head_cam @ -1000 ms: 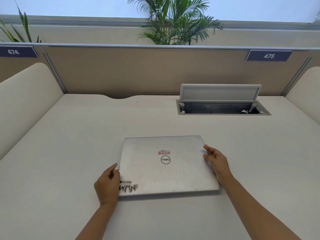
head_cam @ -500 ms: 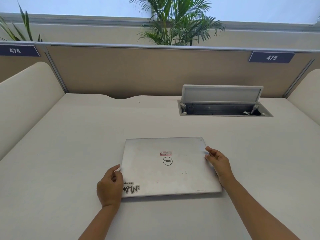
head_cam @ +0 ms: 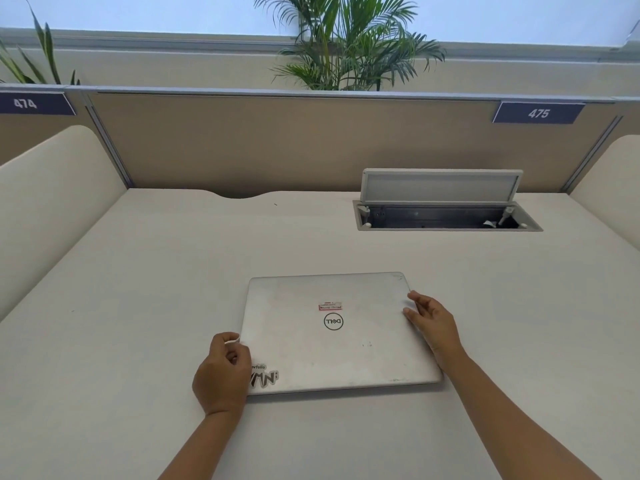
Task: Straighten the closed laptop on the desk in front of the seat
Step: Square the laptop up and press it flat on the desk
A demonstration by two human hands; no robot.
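A closed silver laptop [head_cam: 337,336] with a round logo and stickers lies flat on the pale desk [head_cam: 138,289], nearly square to the near edge. My left hand [head_cam: 223,370] rests at its near left corner, fingers curled against the left edge and partly covering a sticker. My right hand [head_cam: 431,322] lies along the laptop's right edge, fingers touching the lid near the far right corner.
A cable box [head_cam: 445,216] with its lid raised is sunk into the desk at the back right. Beige partitions [head_cam: 277,143] with rounded side panels enclose the desk on three sides. Plants stand behind the back partition.
The laptop and both hands have barely shifted. My left fingers have curled tighter against the laptop's left edge.
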